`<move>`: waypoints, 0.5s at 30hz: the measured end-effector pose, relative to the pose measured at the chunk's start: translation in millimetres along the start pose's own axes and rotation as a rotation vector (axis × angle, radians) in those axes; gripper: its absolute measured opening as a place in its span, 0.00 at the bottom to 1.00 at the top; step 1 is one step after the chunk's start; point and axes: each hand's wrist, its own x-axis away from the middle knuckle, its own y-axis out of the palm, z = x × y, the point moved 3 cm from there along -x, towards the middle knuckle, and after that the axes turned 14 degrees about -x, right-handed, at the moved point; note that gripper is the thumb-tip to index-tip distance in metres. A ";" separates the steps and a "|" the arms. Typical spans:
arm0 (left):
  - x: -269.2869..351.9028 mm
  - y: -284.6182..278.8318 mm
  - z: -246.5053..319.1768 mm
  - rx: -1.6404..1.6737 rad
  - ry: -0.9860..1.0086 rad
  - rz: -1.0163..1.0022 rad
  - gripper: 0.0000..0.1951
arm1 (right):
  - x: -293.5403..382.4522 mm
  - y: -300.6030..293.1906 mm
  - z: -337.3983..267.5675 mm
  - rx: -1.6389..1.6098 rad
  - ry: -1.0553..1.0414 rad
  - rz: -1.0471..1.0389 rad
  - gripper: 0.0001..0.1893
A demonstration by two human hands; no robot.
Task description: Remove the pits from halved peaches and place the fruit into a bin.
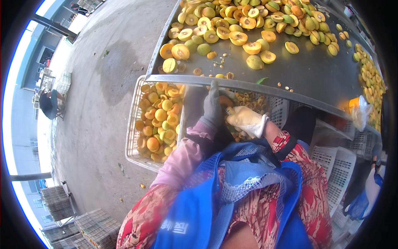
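My left hand (pixel 213 104), in a grey glove, holds a piece of orange stone fruit (pixel 225 101) just below the metal table's front edge. Facing it, my right hand (pixel 247 119), in a cream and white glove, is closed on a small tool, mostly hidden, whose metal part touches or nearly touches the fruit. Many halved yellow-green stone fruits (pixel 238 38), some with pits, lie heaped on the metal table (pixel 279 67). Left of my hands, a white plastic crate (pixel 133 137) holds pitted orange halves (pixel 161 115). Below my hands are small pits and scraps (pixel 253 101) in another container.
Loose pits and a green leaf (pixel 261 80) lie near the table's raised metal rim (pixel 224 81). A yellow container with a plastic bag (pixel 360 109) is at the right. White crates (pixel 334 168) stand at lower right, near a co-worker's arm (pixel 373 168). Stacked crates (pixel 96 227) are at lower left.
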 end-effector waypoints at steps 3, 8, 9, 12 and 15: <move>6.2 5.4 14.7 0.149 -0.017 0.040 0.34 | -4.5 0.8 0.6 0.080 -0.129 0.021 0.11; 0.3 13.0 10.7 0.212 -0.029 0.049 0.35 | -35.3 -10.1 43.0 0.117 -0.428 0.215 0.12; 5.7 12.9 12.1 0.093 -0.048 0.056 0.35 | -26.4 -8.7 41.1 -0.108 -0.254 0.053 0.11; 11.0 15.0 15.2 -0.013 -0.075 0.062 0.34 | -10.3 -5.5 33.2 -0.408 -0.025 -0.140 0.10; -0.3 11.3 0.9 0.091 -0.113 0.039 0.34 | 1.5 0.2 22.6 -0.484 0.056 -0.216 0.09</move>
